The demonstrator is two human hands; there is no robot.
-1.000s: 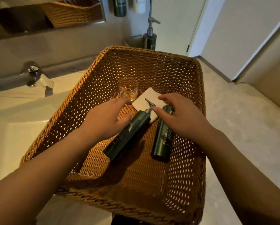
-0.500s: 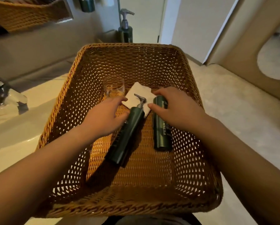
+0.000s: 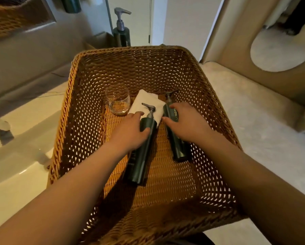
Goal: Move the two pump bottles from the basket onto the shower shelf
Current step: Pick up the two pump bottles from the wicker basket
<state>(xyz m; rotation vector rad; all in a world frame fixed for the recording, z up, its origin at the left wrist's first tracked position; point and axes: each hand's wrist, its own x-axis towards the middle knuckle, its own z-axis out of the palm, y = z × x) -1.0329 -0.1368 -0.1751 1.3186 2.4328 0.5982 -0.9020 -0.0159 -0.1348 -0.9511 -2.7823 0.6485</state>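
Observation:
Two dark green pump bottles lie side by side in a wicker basket (image 3: 73, 106), pump heads pointing away from me. My left hand (image 3: 130, 131) wraps around the upper part of the left bottle (image 3: 141, 163), thumb across its shoulder. My right hand (image 3: 185, 124) rests over the upper part of the right bottle (image 3: 179, 149), fingers curled around it. Both bottles still touch the basket floor. No shower shelf is in view.
A clear glass tumbler (image 3: 118, 101) and a folded white cloth (image 3: 146, 103) sit in the basket beyond the bottles. Another pump bottle (image 3: 121, 30) stands behind the basket. A white sink (image 3: 15, 135) lies to the left, a pale floor to the right.
The camera has swung to the right. The left bottle has turned straighter, nearly parallel to the right one. Both hands have closed further around the bottles' upper ends.

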